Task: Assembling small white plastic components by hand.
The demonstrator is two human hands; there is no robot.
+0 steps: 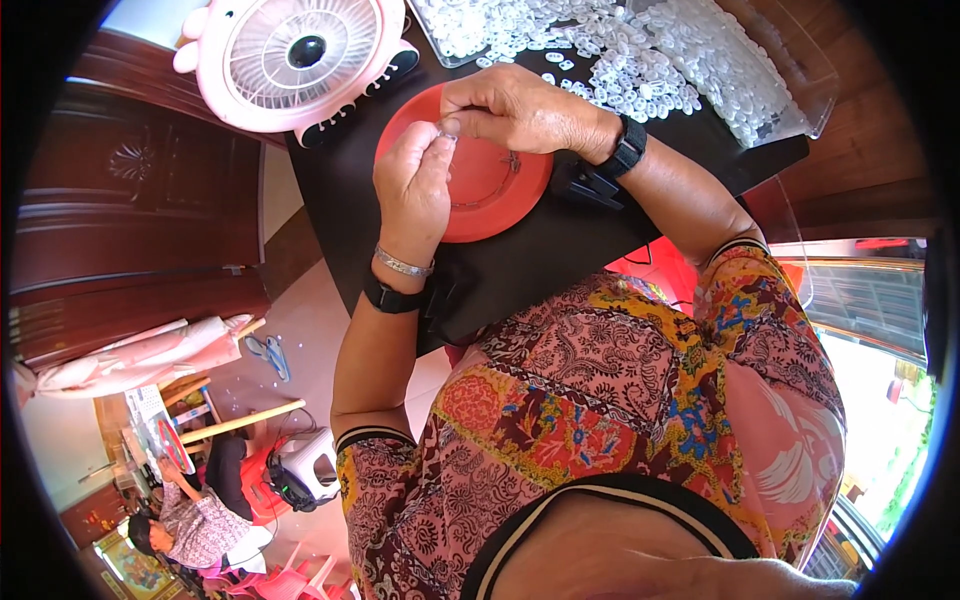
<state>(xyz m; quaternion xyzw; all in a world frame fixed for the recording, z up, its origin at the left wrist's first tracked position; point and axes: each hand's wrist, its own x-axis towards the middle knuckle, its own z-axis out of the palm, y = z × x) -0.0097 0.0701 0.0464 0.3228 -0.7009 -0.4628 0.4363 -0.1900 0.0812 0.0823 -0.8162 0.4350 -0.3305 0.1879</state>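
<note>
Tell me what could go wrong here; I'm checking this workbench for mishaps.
1. The left hand and right hand pinch a tiny piece over the red dish; if the grip slips, it may bounce off the black table.
2. The white pieces lie heaped by the right wrist; a sweep could scatter them.
3. The pink fan stands close and might blow light pieces if running.

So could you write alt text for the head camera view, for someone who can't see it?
Seen from above, a person's left hand and right hand pinch a tiny part together over a red dish on a black table, with a pink fan and heaped small white pieces beyond.
</note>
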